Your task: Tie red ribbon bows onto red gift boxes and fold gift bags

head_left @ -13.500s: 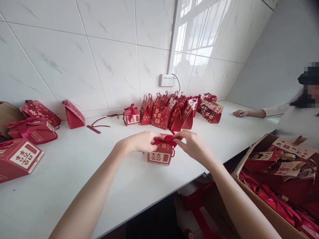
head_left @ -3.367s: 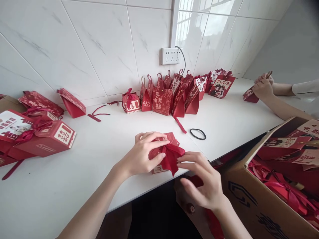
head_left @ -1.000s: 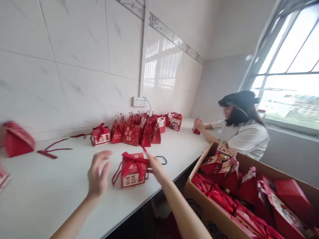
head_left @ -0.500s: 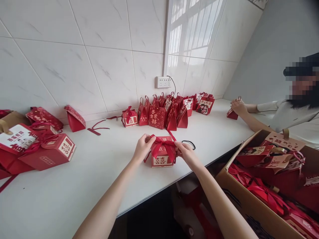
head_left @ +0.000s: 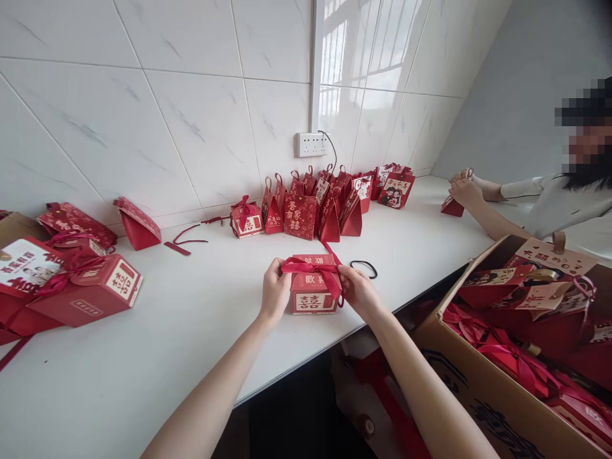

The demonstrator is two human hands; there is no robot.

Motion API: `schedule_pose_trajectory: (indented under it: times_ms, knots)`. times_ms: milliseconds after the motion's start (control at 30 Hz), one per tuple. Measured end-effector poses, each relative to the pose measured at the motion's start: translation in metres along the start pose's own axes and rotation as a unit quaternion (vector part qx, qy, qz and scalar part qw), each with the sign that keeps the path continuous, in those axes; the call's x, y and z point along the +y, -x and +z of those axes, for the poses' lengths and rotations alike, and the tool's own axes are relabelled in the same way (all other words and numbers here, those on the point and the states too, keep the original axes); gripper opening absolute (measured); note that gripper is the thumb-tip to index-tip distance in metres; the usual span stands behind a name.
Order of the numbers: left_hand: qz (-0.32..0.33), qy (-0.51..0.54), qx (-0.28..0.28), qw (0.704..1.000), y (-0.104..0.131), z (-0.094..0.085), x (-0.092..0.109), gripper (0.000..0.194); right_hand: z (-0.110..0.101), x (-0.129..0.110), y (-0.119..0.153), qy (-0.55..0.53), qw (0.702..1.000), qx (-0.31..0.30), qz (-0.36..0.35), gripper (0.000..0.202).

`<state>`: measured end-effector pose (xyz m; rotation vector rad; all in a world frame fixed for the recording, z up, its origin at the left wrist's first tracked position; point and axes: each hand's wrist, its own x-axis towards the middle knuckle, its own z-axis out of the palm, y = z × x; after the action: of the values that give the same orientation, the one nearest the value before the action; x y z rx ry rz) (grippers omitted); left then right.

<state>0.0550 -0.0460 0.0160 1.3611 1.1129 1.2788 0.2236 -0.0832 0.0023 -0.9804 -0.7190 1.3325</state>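
Note:
A red gift box point(head_left: 314, 302) with a cream character panel on its front stands on the white table point(head_left: 191, 357), near its front edge. Across its top lies a red ribbon point(head_left: 310, 266), drawn out sideways with a knot or bow in the middle. My left hand point(head_left: 276, 293) is at the box's left side, fingers closed on the ribbon's left part. On the opposite side, my right hand point(head_left: 362, 294) pinches the ribbon's right part. The fingertips partly hide the ribbon ends. Just beyond my right hand lies a black loop point(head_left: 364, 269).
Several red bags point(head_left: 299, 213) stand along the wall, beside a small ribboned box point(head_left: 247, 220). More red boxes point(head_left: 90, 290) are piled at left. A cardboard carton point(head_left: 459, 357) of red packages stands at right. Beyond it, a co-worker's hands point(head_left: 465, 189) hold a small red bag.
The ribbon parts that hung over the box front are now pulled out to the sides and up, uncovering the front panel. My left hand has turned lower beside the box.

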Motion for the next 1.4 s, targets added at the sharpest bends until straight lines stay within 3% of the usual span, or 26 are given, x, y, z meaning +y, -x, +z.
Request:
schedule_pose_trajectory:
  times_ms: [100, 233, 300, 400, 500, 767, 967, 1400]
  knots:
    - [0.002, -0.004, 0.002, 1.0, -0.002, -0.003, 0.003, 0.024, -0.003, -0.003, 0.004, 0.06, 0.997, 0.009, -0.036, 0.047]
    - [0.094, -0.055, 0.064, 0.992, 0.0, -0.012, 0.014, 0.027, -0.006, -0.011, 0.024, 0.209, 0.966, 0.092, -0.122, 0.048]
    - [0.127, -0.099, 0.045, 0.986, 0.004, -0.016, 0.021, 0.025, -0.004, -0.015, 0.036, 0.284, 0.95, 0.078, -0.105, 0.053]
    - [0.108, -0.193, -0.025, 0.975, 0.009, -0.02, 0.03, 0.031, 0.007, -0.017, 0.05, 0.345, 0.937, 0.02, -0.056, 0.058]
    - [0.078, -0.233, -0.051, 0.968, 0.011, -0.02, 0.033, 0.027, 0.017, -0.017, 0.055, 0.359, 0.932, 0.002, -0.05, 0.054]
    - [-0.001, -0.082, -0.068, 0.994, 0.017, -0.025, 0.026, 0.03, 0.023, -0.016, 0.057, 0.347, 0.936, -0.005, -0.066, 0.044]
    - [0.003, -0.095, -0.058, 0.994, 0.024, -0.021, 0.026, 0.033, 0.028, -0.016, 0.056, 0.344, 0.938, 0.02, -0.048, 0.051]
    - [0.019, -0.146, -0.089, 0.985, 0.032, -0.023, 0.036, 0.029, 0.015, -0.013, 0.055, 0.31, 0.947, -0.052, -0.067, 0.047]
